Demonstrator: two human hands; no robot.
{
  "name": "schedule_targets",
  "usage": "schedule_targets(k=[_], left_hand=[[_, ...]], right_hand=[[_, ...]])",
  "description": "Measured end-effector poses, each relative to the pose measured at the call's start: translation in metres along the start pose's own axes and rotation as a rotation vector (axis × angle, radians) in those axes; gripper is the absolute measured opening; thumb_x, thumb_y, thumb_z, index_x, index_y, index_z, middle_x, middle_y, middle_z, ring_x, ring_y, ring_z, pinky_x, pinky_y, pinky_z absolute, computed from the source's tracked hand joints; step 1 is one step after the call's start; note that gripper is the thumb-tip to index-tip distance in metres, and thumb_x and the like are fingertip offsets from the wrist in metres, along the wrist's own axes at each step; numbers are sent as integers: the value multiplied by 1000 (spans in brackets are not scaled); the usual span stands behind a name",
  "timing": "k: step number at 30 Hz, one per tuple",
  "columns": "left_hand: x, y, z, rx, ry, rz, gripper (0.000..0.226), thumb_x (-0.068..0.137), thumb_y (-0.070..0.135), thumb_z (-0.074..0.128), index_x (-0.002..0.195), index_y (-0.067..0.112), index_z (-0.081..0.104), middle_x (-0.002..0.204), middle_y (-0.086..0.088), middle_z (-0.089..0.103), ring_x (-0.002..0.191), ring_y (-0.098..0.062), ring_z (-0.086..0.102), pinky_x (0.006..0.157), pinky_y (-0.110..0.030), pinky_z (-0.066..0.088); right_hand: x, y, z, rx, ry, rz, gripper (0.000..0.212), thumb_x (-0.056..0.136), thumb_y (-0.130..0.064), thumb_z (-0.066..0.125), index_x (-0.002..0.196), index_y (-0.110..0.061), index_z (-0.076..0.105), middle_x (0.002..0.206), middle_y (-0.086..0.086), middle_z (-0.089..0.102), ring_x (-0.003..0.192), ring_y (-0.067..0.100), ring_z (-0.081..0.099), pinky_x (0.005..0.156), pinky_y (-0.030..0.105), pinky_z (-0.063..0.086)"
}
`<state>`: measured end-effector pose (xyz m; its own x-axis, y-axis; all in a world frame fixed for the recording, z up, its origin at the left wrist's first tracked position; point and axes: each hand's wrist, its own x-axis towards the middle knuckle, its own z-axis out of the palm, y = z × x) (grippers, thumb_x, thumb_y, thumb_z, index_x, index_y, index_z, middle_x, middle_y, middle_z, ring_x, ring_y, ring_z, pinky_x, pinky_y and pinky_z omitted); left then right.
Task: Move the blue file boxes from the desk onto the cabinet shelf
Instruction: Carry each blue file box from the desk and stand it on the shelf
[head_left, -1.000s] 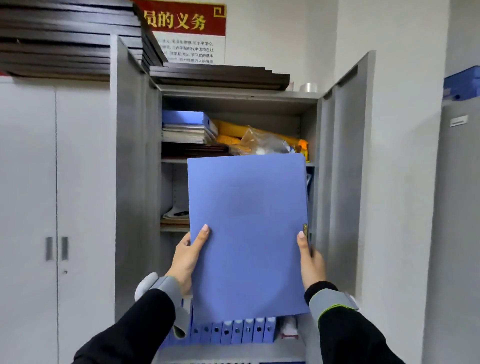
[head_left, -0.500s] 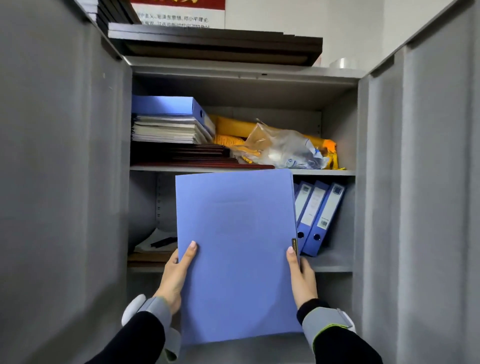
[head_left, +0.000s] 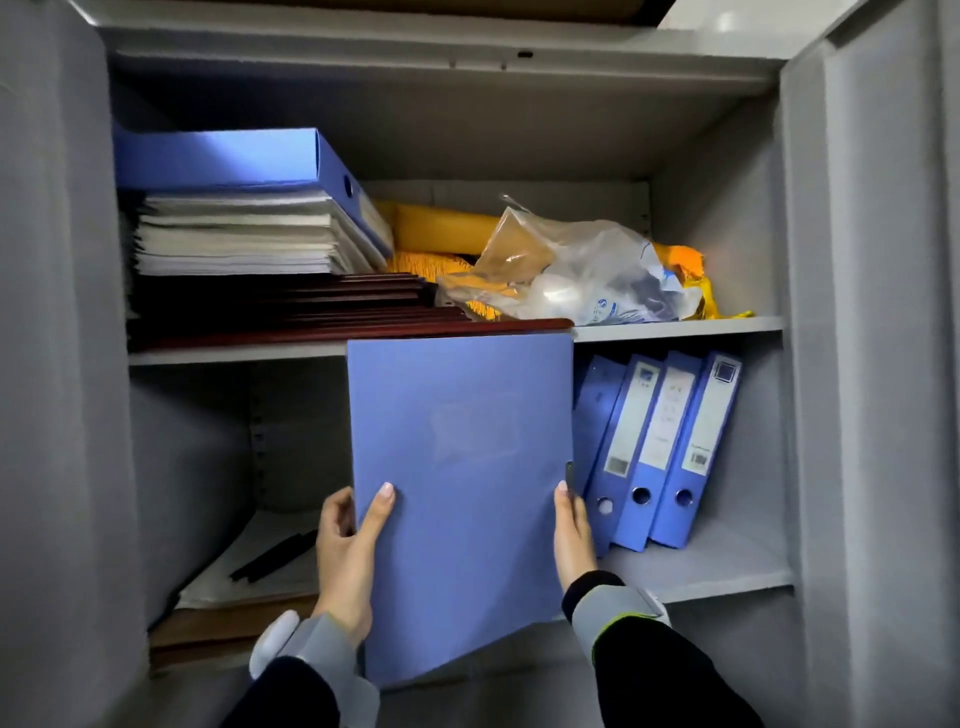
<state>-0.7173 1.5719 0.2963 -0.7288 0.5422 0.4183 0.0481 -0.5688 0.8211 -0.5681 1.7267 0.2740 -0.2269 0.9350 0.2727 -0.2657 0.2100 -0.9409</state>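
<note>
Got the box (head_left: 457, 493) gripped by its side edges, left hand (head_left: 345, 561) on one, right hand (head_left: 571, 535) on the other. It's upright in front of the middle shelf (head_left: 727, 566), just left of the leaning boxes (head_left: 670, 447), not resting on anything yet. Its top looks level with the upper shelf (head_left: 675, 328), so I'd tip it back, clear the lip, then slide it in against them.

Black sleeves (head_left: 670, 675); grey wrist cuffs (head_left: 613, 608), right edged yellow-green; white pod (head_left: 272, 639) on left.
</note>
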Motion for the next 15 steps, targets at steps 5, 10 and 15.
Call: schedule_targets(k=[5, 10, 15], left_hand=[[14, -10, -3, 76, 7, 62, 28, 75, 32, 71, 97, 32, 55, 108, -6, 65, 95, -26, 65, 80, -42, 55], [12, -24, 7, 97, -2, 92, 39, 62, 44, 72, 96, 35, 55, 108, -4, 66, 98, -25, 66, 81, -41, 56], [23, -41, 18, 101, 121, 104, 50, 56, 54, 72, 97, 33, 51, 112, -1, 62, 95, -16, 62, 84, -34, 52]], right_hand=[[28, 19, 22, 27, -1, 56, 64, 89, -60, 27, 142, -27, 20, 149, -4, 25, 137, 17, 21, 103, 27, 14], [44, 35, 34, 85, 116, 4, 53, 92, -53, 28, 133, -22, 38, 138, 4, 42, 124, 21, 38, 92, 25, 20], [64, 45, 43, -72, 36, -65, 48, 94, -42, 34, 134, -16, 33, 140, 8, 41, 123, 23, 41, 96, 26, 27]])
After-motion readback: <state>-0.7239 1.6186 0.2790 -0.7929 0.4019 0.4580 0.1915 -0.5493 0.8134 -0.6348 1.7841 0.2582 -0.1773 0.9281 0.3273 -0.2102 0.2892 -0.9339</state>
